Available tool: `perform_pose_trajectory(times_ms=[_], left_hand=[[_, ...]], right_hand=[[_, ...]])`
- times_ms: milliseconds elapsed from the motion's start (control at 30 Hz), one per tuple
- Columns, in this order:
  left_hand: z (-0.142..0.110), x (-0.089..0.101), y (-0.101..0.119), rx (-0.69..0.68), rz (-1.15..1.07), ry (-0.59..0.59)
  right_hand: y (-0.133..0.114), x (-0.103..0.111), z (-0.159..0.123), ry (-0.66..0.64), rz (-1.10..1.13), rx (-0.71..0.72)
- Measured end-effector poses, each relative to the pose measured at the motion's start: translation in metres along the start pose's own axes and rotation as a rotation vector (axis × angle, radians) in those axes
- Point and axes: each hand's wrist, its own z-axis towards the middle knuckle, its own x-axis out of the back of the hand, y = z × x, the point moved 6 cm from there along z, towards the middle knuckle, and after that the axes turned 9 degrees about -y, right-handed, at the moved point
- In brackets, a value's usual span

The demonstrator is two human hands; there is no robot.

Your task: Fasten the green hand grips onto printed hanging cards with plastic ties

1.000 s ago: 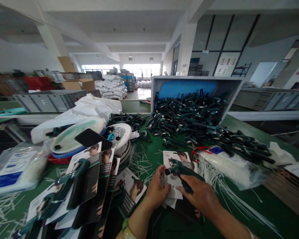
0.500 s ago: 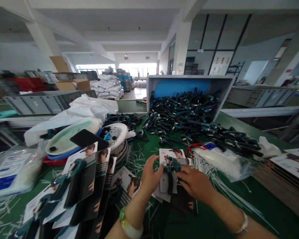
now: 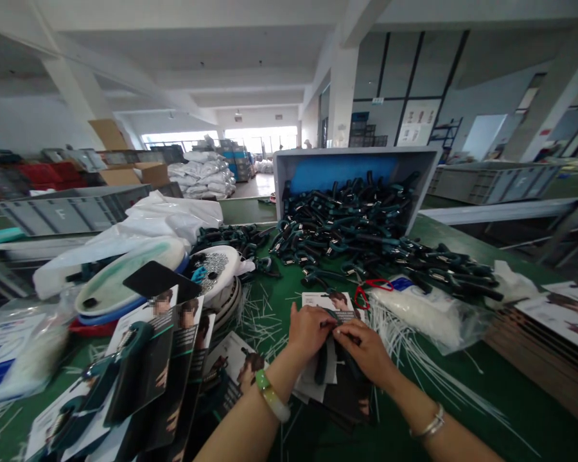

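A tool with curved black and dark green handles [image 3: 322,364] lies on a printed cardboard card [image 3: 313,299] in front of me. My left hand [image 3: 309,332] comes over the tool's upper part from the left, its fingers closed in a pinch. My right hand [image 3: 366,351] meets it there, thumb and fingers pressed together close to the left fingertips. What the pinched fingers hold is too small and covered to make out. More cards [image 3: 340,401] lie underneath the tool.
A grey crate [image 3: 428,173] lies tipped, spilling similar tools [image 3: 341,218]. Red-handled scissors [image 3: 362,296] and white cable ties [image 3: 414,359] lie right of the hands. Carded tools [image 3: 139,378] pile up at left, near a white bowl of small metal parts [image 3: 231,263]. Stacked cards [image 3: 553,353] stand far right.
My left hand has moved rightward over the tool's upper part, and its spread fingers have closed. My right fingertips have come together beside it. The view has shifted slightly.
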Motion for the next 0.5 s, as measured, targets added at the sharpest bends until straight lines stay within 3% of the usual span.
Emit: perform_pose_trajectory(times_ms=[500], left_hand=[[-0.011,-0.006,-0.010,-0.006,-0.127,0.032]], right_hand=[[0.013,-0.007,0.004,-0.055,0.177,-0.195]])
